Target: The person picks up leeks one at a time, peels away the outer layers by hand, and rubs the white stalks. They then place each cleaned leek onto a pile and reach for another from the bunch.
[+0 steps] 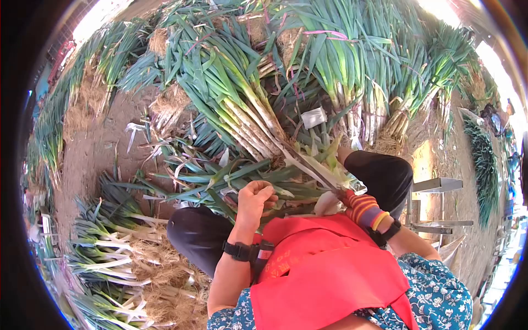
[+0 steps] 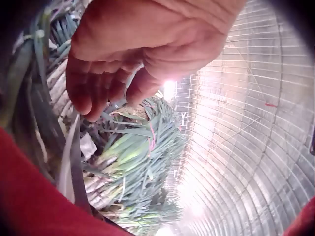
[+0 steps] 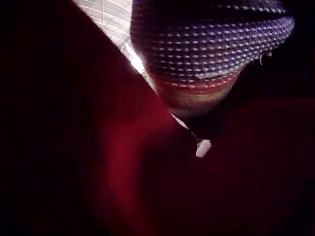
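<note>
My bare left hand (image 1: 256, 204) hovers above loose green onion leaves (image 1: 242, 179), in front of my lap. Its fingers curve loosely with nothing visible between them in the left wrist view. In a striped knit glove, my right hand (image 1: 363, 210) grips a long knife at my right thigh. The narrow knife blade (image 1: 311, 171) points forward and left, its tip close to the root ends of a big bundle of green onions (image 1: 236, 110). In the left wrist view the knife blade (image 2: 69, 164) rises below my left fingertips. The right wrist view is mostly dark, showing the glove (image 3: 206, 54).
Trimmed green onions with brown roots (image 1: 159, 264) lie in a pile at my left. Tied bundles (image 1: 352, 71) stand across the front. A white scrap (image 1: 314, 117) lies among leaves. A metal stand (image 1: 437, 185) is at my right. My red apron (image 1: 330, 269) covers my lap.
</note>
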Action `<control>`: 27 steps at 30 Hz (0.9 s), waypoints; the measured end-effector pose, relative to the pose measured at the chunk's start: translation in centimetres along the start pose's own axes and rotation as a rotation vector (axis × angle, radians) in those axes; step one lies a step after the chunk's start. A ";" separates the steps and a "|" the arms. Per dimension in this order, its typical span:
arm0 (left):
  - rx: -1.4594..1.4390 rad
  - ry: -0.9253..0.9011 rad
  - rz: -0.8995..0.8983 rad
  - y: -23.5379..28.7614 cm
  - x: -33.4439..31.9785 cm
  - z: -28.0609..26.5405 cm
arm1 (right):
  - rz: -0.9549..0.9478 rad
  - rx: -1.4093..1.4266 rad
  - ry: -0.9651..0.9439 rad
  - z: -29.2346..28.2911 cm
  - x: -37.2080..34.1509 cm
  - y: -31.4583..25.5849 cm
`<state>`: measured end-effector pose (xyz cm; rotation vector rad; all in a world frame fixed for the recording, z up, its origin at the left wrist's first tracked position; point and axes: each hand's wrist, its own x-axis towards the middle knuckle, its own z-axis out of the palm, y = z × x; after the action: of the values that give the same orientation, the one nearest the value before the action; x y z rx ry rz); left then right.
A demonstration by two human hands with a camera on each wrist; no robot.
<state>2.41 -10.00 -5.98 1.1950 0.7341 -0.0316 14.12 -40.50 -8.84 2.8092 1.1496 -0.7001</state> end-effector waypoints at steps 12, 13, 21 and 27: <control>-0.199 0.039 0.333 13.4 -0.1 -6.8 | -0.358 1.210 0.318 -4.8 21.2 -4.6; -0.197 0.041 0.345 12.8 0.6 -7.9 | -0.333 0.755 0.428 -6.7 22.3 -5.0; -0.129 0.120 0.246 10.2 -1.9 -8.3 | -0.142 0.791 0.406 -15.6 40.7 -11.4; -0.112 0.185 0.149 10.0 -1.3 -9.3 | -0.240 0.253 0.155 -19.6 50.4 -16.0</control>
<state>0.68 1.42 1.44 1.1523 0.7959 0.2440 42.68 8.06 -9.90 3.0084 1.5481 -0.6957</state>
